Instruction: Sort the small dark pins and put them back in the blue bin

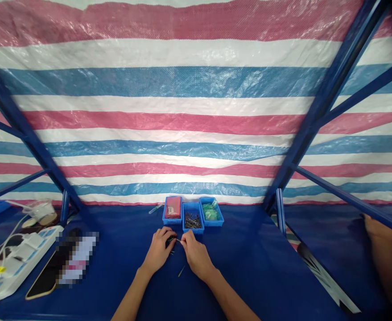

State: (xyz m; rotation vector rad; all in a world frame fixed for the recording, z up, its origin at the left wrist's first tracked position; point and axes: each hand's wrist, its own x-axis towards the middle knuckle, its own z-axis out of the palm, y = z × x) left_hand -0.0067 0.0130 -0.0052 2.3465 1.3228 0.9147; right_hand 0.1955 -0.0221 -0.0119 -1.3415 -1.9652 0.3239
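My left hand is curled around a small dark object, its kind mostly hidden by the fingers. A few thin metal pieces show just below those fingertips. Close beside it, my right hand pinches a thin pale strip that points toward the left hand. On the blue tabletop between my forearms lies a slim greenish stick. Just beyond my hands stands a blue bin holding many small dark metal pins.
Flanking that bin are a blue bin with pink packets and another blue bin with green bags. A clear tube lies left of them. A phone and a power strip are at left. Another person's arm appears at right beyond the frame bars.
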